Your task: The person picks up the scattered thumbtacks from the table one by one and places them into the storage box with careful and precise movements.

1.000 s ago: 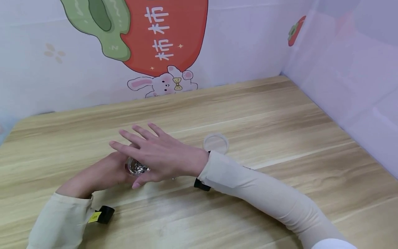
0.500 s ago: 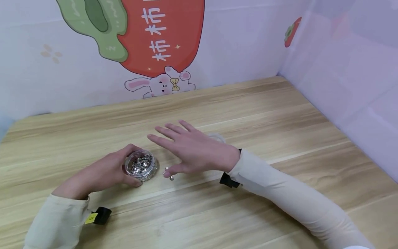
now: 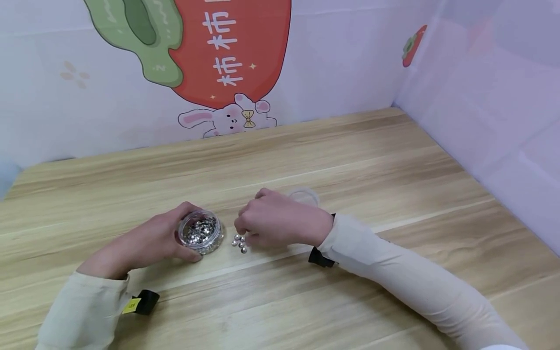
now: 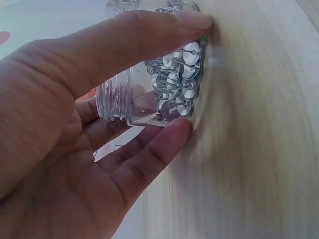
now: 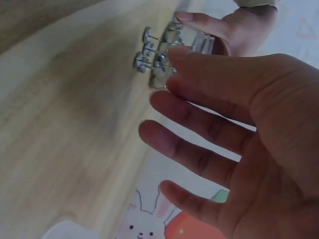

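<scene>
My left hand [image 3: 153, 240] grips a clear, open-topped jar [image 3: 213, 248], its thumb and fingers around the jar's wall on the wooden table. Silver thumbtacks [image 4: 187, 89] fill part of the jar, heads and pins showing through its side in the left wrist view. Just right of the jar, several loose thumbtacks [image 3: 242, 245] lie on the table with pins up. My right hand [image 3: 280, 218] is low beside these loose tacks. In the right wrist view its thumb [image 5: 219, 69] and index fingertip are close together but apart, near the tacks, with no tack visibly held; the other fingers are spread and relaxed.
A clear round lid [image 3: 305, 190] lies on the table [image 3: 350, 301] behind the right hand, partly covered by it. Cloth walls [image 3: 341, 58] with a persimmon and rabbit print stand along the back and right table edges.
My right hand has moved off the jar to the right, then lowered with fingers bending toward the loose thumbtacks, which now show. The left hand keeps its grip on the jar.
</scene>
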{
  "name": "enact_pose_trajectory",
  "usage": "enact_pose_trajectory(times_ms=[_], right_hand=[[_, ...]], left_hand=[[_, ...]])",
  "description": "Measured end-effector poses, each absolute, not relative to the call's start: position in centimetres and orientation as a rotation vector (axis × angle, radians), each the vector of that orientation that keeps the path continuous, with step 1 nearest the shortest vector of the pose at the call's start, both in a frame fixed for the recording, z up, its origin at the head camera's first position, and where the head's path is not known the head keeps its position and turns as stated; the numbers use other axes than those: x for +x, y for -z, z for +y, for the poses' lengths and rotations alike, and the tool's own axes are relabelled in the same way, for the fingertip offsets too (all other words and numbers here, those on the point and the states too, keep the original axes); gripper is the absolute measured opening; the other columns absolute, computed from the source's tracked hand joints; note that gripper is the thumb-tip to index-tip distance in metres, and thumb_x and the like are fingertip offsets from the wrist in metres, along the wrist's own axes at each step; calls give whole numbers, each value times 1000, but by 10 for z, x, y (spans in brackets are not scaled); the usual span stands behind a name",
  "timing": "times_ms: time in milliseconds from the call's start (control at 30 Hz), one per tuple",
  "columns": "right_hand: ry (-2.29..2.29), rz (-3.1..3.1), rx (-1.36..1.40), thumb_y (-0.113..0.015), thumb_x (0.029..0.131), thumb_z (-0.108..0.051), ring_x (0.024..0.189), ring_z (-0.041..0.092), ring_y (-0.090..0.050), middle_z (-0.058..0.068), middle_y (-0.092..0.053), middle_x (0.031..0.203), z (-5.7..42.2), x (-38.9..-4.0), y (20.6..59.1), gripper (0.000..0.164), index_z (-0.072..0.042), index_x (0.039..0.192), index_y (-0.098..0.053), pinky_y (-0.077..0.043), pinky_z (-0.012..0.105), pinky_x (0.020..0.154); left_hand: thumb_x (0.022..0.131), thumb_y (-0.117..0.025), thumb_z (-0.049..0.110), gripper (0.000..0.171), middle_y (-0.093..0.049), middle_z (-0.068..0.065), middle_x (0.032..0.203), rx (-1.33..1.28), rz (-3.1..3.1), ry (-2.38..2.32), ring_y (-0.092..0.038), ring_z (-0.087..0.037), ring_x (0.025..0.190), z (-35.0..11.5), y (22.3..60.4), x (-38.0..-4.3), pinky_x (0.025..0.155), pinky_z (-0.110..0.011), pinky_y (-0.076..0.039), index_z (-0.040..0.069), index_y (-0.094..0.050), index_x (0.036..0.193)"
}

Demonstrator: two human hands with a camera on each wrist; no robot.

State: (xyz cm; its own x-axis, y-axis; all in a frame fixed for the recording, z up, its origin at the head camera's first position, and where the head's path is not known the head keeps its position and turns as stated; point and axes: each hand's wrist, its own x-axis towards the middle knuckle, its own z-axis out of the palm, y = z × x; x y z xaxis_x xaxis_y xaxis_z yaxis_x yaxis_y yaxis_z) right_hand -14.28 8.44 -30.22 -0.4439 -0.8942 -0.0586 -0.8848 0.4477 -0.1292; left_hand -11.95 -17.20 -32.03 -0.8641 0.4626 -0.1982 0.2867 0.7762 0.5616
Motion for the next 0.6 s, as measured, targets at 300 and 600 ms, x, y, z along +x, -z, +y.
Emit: enact_pose_trajectory(times_ms=[300, 600], right_hand=[[121, 2587, -1593, -62, 86, -6, 65, 6, -54, -15, -63, 68, 84, -141, 314, 20, -22, 75, -68, -43, 41, 89], [57, 2622, -1611, -59, 92, -13, 67, 8, -55, -10, -62, 72, 82, -143, 308, 16, -19, 78, -65, -45, 40, 88]], left_hand=[[65, -87, 39, 82, -62, -18, 122, 594, 2654, -746, -58, -32, 105, -170, 321, -121, 88, -58, -47, 8, -45, 128], [65, -87, 38, 82, -62, -19, 123, 587, 2652, -758, -58, -33, 107, -171, 320, -118, 90, -60, -47, 6, -46, 127]])
